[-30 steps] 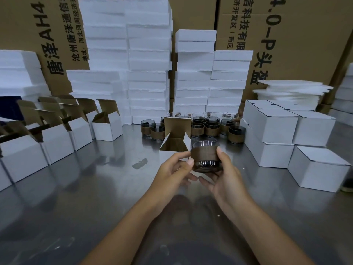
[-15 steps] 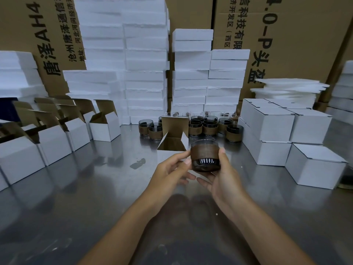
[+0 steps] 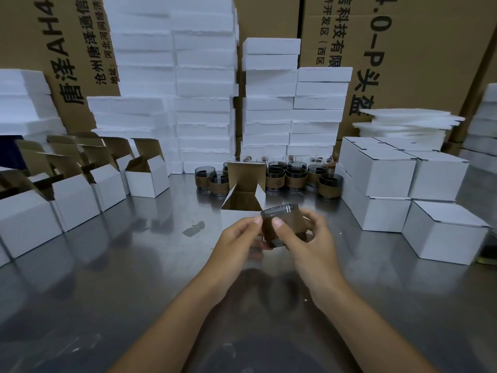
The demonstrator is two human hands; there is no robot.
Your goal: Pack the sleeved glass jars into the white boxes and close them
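Above the steel tabletop (image 3: 107,278), close in front of the person, one sleeved glass jar (image 3: 285,223) is held clear of the surface between both hands, rim uppermost. The left hand (image 3: 238,236) is curled against the jar's left side, with its thumb tip pressed on the brown sleeve. The right hand (image 3: 309,238) is wrapped round the right side and the base, with its thumb laid across the front. Both grips are thus clamped on the jar.

Just behind the jar an open white box (image 3: 242,201) is set on the tabletop, its brown lid flap raised upright and its side flaps spread. Further back a cluster of sleeved jars (image 3: 294,177) is stood in rows either side of that flap, with a few clear glasses (image 3: 242,158) behind them.

To the right, closed white boxes (image 3: 390,179) are stacked two high, with thin foam sheets (image 3: 406,125) piled behind them. To the left, a row of open boxes (image 3: 145,175) is lined up with flaps raised. Tall stacks of white foam blocks (image 3: 204,90) are set along the back, against large printed cardboard cartons (image 3: 416,49).
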